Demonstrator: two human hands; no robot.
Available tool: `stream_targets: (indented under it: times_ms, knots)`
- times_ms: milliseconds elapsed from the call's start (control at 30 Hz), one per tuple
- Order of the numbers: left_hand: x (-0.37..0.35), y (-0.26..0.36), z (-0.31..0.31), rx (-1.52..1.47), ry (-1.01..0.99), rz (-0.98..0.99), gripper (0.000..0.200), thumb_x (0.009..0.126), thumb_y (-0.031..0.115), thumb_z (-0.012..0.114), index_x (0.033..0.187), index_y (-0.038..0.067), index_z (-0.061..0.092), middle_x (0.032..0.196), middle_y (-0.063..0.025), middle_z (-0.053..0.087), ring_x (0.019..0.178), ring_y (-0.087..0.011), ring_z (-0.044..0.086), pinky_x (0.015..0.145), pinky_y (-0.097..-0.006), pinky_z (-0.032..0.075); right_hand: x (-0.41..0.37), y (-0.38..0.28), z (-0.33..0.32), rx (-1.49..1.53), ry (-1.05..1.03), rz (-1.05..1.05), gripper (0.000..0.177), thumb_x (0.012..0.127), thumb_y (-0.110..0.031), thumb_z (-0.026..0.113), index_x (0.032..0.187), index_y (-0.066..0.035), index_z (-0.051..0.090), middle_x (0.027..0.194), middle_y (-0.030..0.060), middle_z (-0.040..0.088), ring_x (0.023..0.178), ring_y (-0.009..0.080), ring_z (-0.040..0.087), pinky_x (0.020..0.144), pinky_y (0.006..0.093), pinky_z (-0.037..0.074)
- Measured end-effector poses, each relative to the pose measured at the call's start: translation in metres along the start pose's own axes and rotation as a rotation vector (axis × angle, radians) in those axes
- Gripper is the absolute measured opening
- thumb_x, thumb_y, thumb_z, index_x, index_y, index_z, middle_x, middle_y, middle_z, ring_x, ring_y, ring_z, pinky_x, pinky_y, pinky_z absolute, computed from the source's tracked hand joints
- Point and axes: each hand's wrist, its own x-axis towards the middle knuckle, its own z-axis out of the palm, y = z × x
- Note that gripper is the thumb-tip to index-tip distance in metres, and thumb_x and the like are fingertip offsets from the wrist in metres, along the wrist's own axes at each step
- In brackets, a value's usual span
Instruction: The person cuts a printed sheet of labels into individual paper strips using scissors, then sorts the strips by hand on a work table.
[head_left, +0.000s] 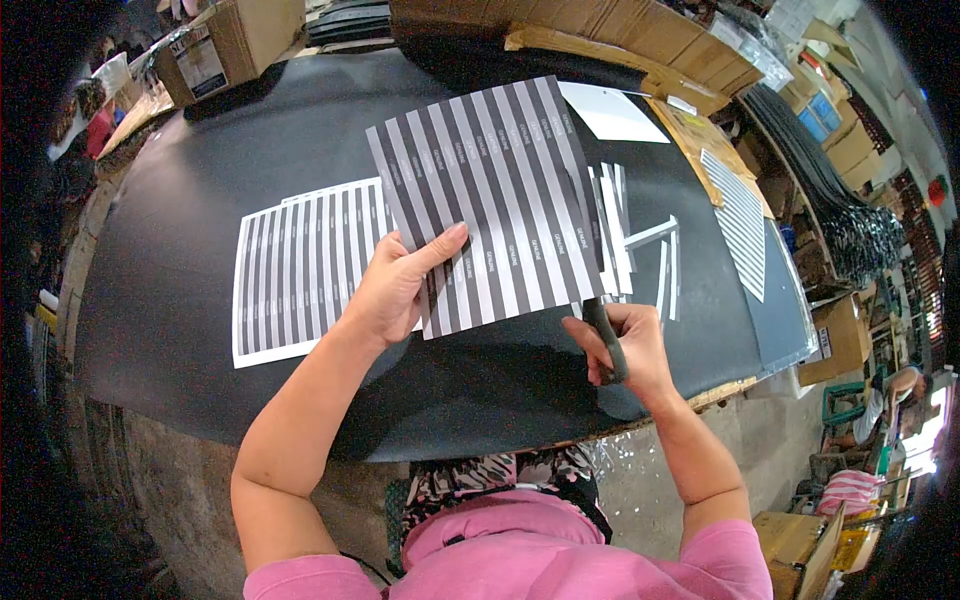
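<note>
My left hand (pixel 405 275) grips the lower left part of a striped printed sheet (pixel 490 200), thumb on top and fingers hidden behind it. Black and light bands with small lettering run along the sheet, which is held up above the table. In my right hand (pixel 630 350) is a pair of scissors (pixel 606 340) with dark handles, fingers wrapped through the loops. The blades lie at the sheet's right edge and are mostly hidden. Below and left of the held sheet, a stack of similar striped sheets (pixel 300 270) rests on the table. Several cut strips (pixel 615 235) lie just right of it.
The black-topped table (pixel 180 220) spreads in front of me. Toward its far right are a white sheet (pixel 615 112) and another striped sheet (pixel 738 225). Cardboard boxes (pixel 235 50) stand along the back. At far right, a person (pixel 885 400) sits beyond a carton (pixel 838 340).
</note>
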Motion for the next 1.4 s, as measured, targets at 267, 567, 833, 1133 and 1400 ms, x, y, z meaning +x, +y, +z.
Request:
stream_targets:
  times_ms: [267,567,833,1133,1400]
  knots:
    - [-0.004,-0.005,0.001,0.137,-0.064,0.018,0.027,0.085,0.017,0.063,0.098,-0.005,0.057,0.087,-0.0114,0.064,0.071,-0.0120,0.064,0.061,-0.0249,0.055,0.014,0.013,-0.002,0.135,-0.063,-0.081,0.025,0.077,-0.017,0.070,0.066,0.002,0.058,0.052,0.0080,0.055,0.042,0.0148,0.055,0.038,0.0249,0.042]
    - [-0.004,-0.004,0.002,0.127,0.017,0.021,0.025,0.084,0.017,0.064,0.096,-0.003,0.058,0.088,-0.0104,0.064,0.073,-0.0118,0.063,0.062,-0.0252,0.054,0.010,-0.003,0.001,0.320,-0.214,0.164,0.026,0.078,-0.019,0.068,0.070,0.004,0.059,0.053,0.0090,0.057,0.041,0.0148,0.056,0.038,0.0258,0.045]
    - [0.000,-0.003,-0.002,0.144,0.030,0.134,0.024,0.083,0.016,0.065,0.096,-0.002,0.058,0.087,-0.0085,0.064,0.072,-0.0104,0.062,0.061,-0.0243,0.053,0.011,0.005,-0.001,0.194,-0.170,0.106,0.025,0.077,-0.016,0.067,0.069,0.006,0.059,0.053,0.0108,0.056,0.041,0.0169,0.055,0.038,0.0265,0.045]
    - [-0.006,0.003,0.005,0.163,-0.006,-0.044,0.029,0.083,0.015,0.064,0.100,-0.006,0.055,0.089,-0.0121,0.064,0.072,-0.0118,0.063,0.064,-0.0264,0.055,0.022,0.021,-0.008,0.268,-0.219,-0.008,0.025,0.077,-0.015,0.069,0.072,0.007,0.059,0.056,0.0120,0.058,0.044,0.0176,0.057,0.041,0.0274,0.046]
    - [-0.005,-0.007,0.004,0.164,0.011,0.070,0.025,0.084,0.015,0.064,0.098,-0.004,0.057,0.088,-0.0100,0.064,0.072,-0.0116,0.063,0.060,-0.0249,0.054,0.021,0.018,-0.005,0.365,-0.299,0.037,0.021,0.079,-0.014,0.063,0.075,0.007,0.059,0.057,0.0132,0.059,0.044,0.0197,0.058,0.041,0.0287,0.047]
